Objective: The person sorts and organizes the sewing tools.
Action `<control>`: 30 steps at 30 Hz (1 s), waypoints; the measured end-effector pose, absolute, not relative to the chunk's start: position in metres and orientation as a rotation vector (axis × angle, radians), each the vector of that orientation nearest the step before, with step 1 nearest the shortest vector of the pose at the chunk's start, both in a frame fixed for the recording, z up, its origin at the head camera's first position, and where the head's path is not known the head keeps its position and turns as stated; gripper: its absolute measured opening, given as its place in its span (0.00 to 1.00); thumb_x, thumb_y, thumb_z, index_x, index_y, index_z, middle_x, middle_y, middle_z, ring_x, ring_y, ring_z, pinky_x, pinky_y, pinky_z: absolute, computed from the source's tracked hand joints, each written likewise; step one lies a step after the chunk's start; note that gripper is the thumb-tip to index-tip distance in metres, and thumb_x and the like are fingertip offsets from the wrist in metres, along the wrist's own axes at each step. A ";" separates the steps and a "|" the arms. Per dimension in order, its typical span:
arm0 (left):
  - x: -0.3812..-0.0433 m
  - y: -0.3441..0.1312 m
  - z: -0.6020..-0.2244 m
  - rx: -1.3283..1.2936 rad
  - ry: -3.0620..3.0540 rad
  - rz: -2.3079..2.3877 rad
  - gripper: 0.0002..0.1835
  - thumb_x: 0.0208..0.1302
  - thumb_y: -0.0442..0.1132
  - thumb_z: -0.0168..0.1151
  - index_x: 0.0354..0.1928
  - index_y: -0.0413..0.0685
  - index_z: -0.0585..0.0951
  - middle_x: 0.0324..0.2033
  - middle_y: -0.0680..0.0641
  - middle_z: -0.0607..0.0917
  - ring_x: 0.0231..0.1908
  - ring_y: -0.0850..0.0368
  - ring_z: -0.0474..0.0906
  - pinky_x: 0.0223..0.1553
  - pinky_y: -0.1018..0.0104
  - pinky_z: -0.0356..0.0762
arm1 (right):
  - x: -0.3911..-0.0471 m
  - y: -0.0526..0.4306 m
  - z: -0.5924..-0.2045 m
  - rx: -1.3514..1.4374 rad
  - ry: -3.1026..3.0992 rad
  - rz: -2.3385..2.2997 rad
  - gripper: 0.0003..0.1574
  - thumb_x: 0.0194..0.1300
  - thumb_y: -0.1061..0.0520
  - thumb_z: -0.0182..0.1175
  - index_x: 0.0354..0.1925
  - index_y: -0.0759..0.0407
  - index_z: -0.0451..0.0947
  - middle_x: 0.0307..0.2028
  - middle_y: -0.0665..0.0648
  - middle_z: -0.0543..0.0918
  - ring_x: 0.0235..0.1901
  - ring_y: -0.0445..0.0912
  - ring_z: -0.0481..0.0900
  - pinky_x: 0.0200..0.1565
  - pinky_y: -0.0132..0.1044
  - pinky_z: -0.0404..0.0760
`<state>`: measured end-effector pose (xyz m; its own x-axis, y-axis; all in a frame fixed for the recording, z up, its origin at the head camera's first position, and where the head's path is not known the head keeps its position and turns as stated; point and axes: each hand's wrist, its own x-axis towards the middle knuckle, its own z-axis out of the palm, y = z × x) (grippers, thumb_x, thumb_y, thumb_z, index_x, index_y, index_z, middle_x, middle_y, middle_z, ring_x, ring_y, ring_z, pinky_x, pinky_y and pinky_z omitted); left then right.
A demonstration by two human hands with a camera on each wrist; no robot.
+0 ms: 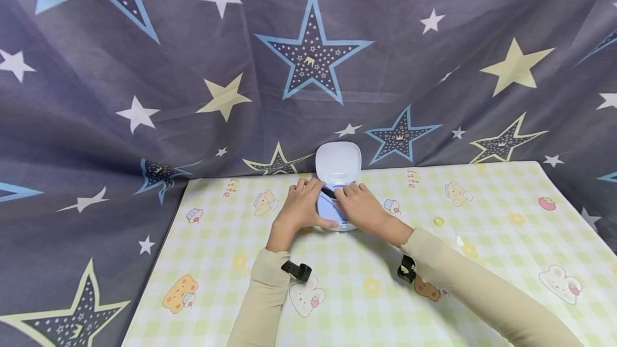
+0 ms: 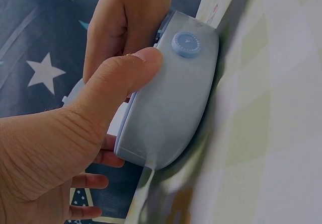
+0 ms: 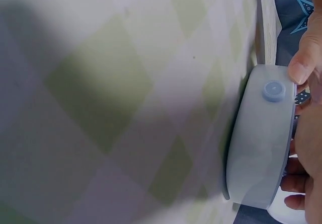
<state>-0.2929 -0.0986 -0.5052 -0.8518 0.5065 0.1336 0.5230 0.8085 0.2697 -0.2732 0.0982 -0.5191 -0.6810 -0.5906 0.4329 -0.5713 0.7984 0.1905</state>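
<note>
A small white hinged case (image 1: 345, 227) with a pale blue inside stands near the table's back edge, its lid (image 1: 338, 157) raised. My left hand (image 1: 301, 205) grips its left side, the thumb lying along the front rim. The front wall carries a round blue button (image 2: 186, 44), close beside that thumb in the left wrist view. My right hand (image 1: 362, 208) reaches over the right side with bent fingers, its fingertips at one end of a slim black object (image 1: 329, 193) lying slantwise over the opening. The right hand's palm hides part of the inside.
A padded cloth (image 1: 347, 309) with green checks and cartoon prints covers the table. Behind it hangs a dark star-patterned curtain (image 1: 409, 63), close to the raised lid. A small yellowish ring (image 1: 438, 221) shows to the right of the hands.
</note>
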 end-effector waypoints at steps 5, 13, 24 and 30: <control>-0.293 -0.097 -0.507 -0.832 -2.933 -0.465 0.57 0.37 0.72 0.79 0.68 0.48 0.72 0.62 0.48 0.78 0.61 0.44 0.69 0.59 0.46 0.69 | -0.272 0.100 -0.517 0.867 -2.526 -0.030 0.13 0.75 0.51 0.58 0.41 0.60 0.71 0.32 0.58 0.79 0.34 0.53 0.76 0.36 0.42 0.72; -0.295 -0.097 -0.512 -0.837 -2.940 -0.500 0.58 0.37 0.73 0.78 0.68 0.49 0.71 0.61 0.48 0.77 0.61 0.45 0.68 0.59 0.47 0.69 | -0.271 0.102 -0.510 0.904 -2.588 0.024 0.11 0.74 0.52 0.59 0.43 0.60 0.72 0.32 0.58 0.80 0.34 0.53 0.78 0.36 0.44 0.74; -0.299 -0.104 -0.508 -0.811 -2.939 -0.507 0.57 0.36 0.71 0.80 0.67 0.48 0.72 0.60 0.47 0.78 0.59 0.45 0.69 0.58 0.46 0.69 | -0.280 0.103 -0.485 0.996 -2.777 0.107 0.13 0.74 0.51 0.59 0.48 0.59 0.77 0.39 0.59 0.85 0.41 0.54 0.83 0.43 0.48 0.78; -0.298 -0.098 -0.510 -0.828 -2.951 -0.522 0.58 0.36 0.71 0.80 0.68 0.48 0.71 0.61 0.47 0.77 0.60 0.45 0.68 0.59 0.47 0.69 | -0.275 0.126 -0.462 1.018 -2.834 0.128 0.20 0.72 0.50 0.61 0.56 0.60 0.78 0.41 0.59 0.86 0.42 0.54 0.84 0.49 0.51 0.80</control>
